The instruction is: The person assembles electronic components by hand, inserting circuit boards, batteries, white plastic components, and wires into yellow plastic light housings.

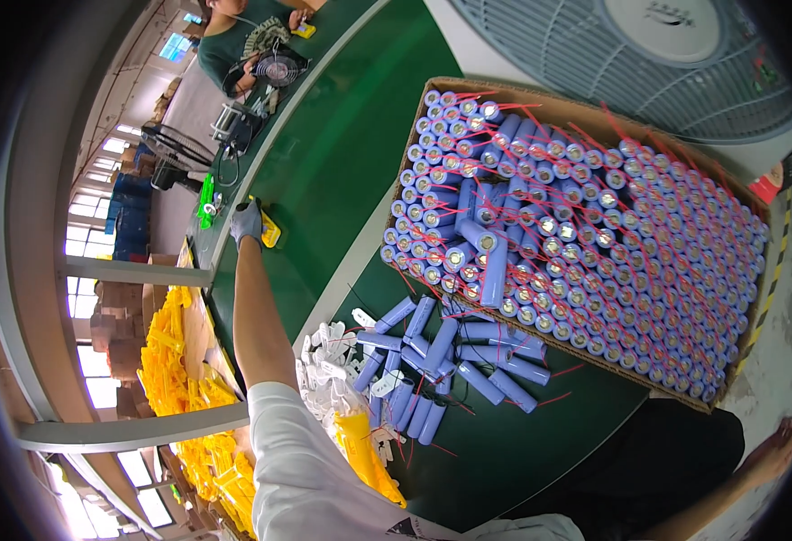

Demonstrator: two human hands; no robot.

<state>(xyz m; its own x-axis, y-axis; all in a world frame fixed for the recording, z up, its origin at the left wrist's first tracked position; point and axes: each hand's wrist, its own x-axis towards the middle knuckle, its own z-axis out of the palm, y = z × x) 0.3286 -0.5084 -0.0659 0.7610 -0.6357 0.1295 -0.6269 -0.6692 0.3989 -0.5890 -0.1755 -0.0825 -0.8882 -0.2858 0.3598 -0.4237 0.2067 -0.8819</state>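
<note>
My left hand (246, 222), in a grey glove, reaches far over the green belt. Its fingers are at a yellow plastic casing (270, 231) that lies on the belt, and they seem closed on its near side. Out at the right rim is my right hand (787, 435), bare, low and dim, beside the pale floor; its fingers are too unclear to read. Between my arms, loose blue-violet cylindrical battery cells (441, 346) with thin red wires lie in a heap on the dark green table (540, 451). White plastic parts with black leads (328, 356) are piled beside them.
An open cardboard box (585, 113) packed with upright wired cells stands right of centre, below a large fan (630, 54). Yellow casings (355, 446) lie near my left sleeve; more fill a side surface (175, 352). Across the belt, a person (247, 45) handles a yellow piece near a small fan.
</note>
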